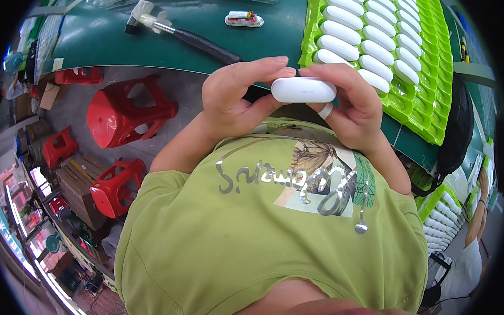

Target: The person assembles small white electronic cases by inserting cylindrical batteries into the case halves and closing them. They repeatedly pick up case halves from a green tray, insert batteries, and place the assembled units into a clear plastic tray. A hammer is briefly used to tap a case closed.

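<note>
A white oval plastic case (303, 90) is held level between my two hands, close to the table's near edge. My left hand (239, 91) pinches its left end between thumb and fingers. At the other end, my right hand (347, 96) grips it the same way, with a white band around one finger. Just beyond my right hand, a bright green moulded tray (433, 68) holds rows of similar white oval cases (377, 45). On the table farther off lies an opened white case half (244, 21) with a small battery and red parts on it.
A hammer with a black handle (203, 45) lies on the green table (103, 37) at the left. Red plastic stools (109, 115) stand on the floor to the left. At the far right, another person's arm (476, 219) is beside a second tray of white cases (444, 223).
</note>
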`<act>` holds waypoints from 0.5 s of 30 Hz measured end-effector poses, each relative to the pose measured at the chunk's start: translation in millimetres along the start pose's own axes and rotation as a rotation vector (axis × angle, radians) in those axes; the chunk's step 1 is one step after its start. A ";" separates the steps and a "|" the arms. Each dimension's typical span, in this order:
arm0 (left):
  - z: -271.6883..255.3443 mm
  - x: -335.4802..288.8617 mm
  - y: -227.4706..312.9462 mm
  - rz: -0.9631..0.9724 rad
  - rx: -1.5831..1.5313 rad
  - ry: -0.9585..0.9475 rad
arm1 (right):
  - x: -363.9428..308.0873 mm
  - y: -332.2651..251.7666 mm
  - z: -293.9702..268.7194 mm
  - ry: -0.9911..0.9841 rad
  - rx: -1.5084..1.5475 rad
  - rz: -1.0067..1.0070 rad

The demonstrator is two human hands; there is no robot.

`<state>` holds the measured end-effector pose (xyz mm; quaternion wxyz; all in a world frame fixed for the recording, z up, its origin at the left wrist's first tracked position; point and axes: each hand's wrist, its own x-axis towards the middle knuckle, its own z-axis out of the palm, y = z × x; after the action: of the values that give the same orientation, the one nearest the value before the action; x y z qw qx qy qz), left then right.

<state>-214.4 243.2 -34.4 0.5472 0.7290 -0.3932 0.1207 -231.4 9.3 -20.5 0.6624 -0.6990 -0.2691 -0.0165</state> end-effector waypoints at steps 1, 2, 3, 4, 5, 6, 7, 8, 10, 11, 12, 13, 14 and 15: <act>-2.7 2.2 2.0 0.006 0.038 -0.022 | 1.3 2.8 -3.6 -0.040 -0.139 -0.088; -4.4 4.3 3.8 0.012 0.075 -0.045 | 3.1 3.2 -3.6 -0.023 -0.243 -0.166; -3.2 6.2 5.2 -0.029 -0.010 -0.022 | 4.9 3.3 -3.6 -0.007 -0.347 -0.245; -1.0 8.3 6.6 -0.069 -0.096 0.000 | 6.4 3.9 -4.1 0.009 -0.450 -0.323; 0.5 9.5 7.2 -0.110 -0.181 0.023 | 7.9 7.0 -6.2 0.005 -0.469 -0.387; -0.1 8.9 6.3 -0.114 -0.204 0.007 | 8.3 11.0 -8.4 0.004 -0.486 -0.448; -1.4 7.8 4.0 -0.119 -0.226 -0.009 | 8.0 13.0 -9.8 0.002 -0.503 -0.508; -2.1 7.5 2.4 -0.124 -0.247 -0.024 | 7.2 10.7 -10.4 -0.003 -0.496 -0.442; -0.1 10.0 1.4 -0.070 -0.176 -0.027 | 6.5 4.6 -12.2 -0.009 -0.486 -0.311; 1.9 11.2 2.2 -0.066 -0.159 -0.007 | 0.6 9.8 -10.4 -0.018 -0.347 -0.179; 4.2 12.2 2.7 -0.063 -0.144 0.011 | -2.7 10.2 -7.1 0.021 -0.187 -0.115; 5.6 13.1 3.2 -0.080 -0.156 0.011 | -5.2 8.5 -1.7 0.060 -0.027 -0.050; 7.0 14.1 3.7 -0.097 -0.168 0.010 | -7.4 8.0 0.9 0.099 0.133 0.014; 7.7 15.6 4.3 -0.112 -0.179 0.010 | -8.2 9.9 -1.0 0.086 0.131 0.004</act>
<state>-209.1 229.1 -24.8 0.6182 0.6974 -0.3580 0.0578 -234.1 5.6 -32.5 0.7179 -0.6532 -0.2394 -0.0277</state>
